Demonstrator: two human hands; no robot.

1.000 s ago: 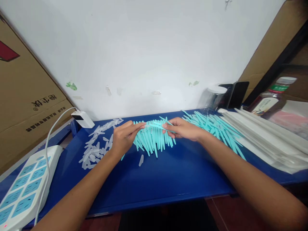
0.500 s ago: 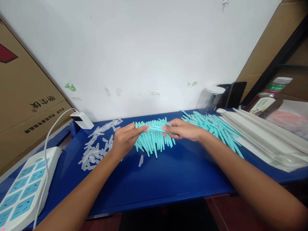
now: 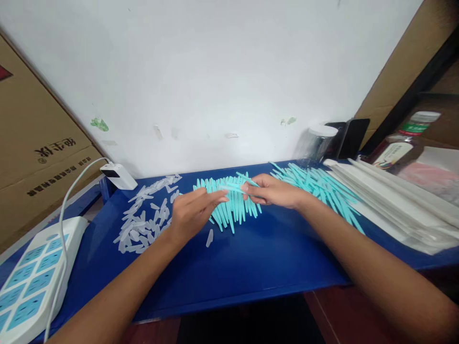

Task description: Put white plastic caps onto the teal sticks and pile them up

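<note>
My right hand [image 3: 270, 191] is closed around slim turquoise sticks, shaped like eyebrow razors. One stick [image 3: 234, 188] points left toward my other hand, and another [image 3: 247, 179] juts up past the index finger. My left hand [image 3: 195, 210] pinches at the pale, translucent end of the first stick, which looks like a clear cap; its fingers partly cover it. Beneath both hands lies a row of turquoise sticks [image 3: 229, 215], set side by side. Left of my left hand spreads a pile of clear plastic caps [image 3: 143, 229]. A single cap [image 3: 210, 238] lies apart in front of the row.
More loose turquoise sticks [image 3: 319, 188] are heaped at the right on the blue table [image 3: 251, 267]. Beside them are white plastic sleeves [image 3: 394, 205], a clear jar [image 3: 319, 143] and a bottle [image 3: 401, 143]. A power strip [image 3: 39, 272] and a corded white device [image 3: 119, 176] stand left.
My left hand has come slightly right and its fingertips are closer to my right hand along the stick. My right hand keeps its hold. The view has shifted a little.
</note>
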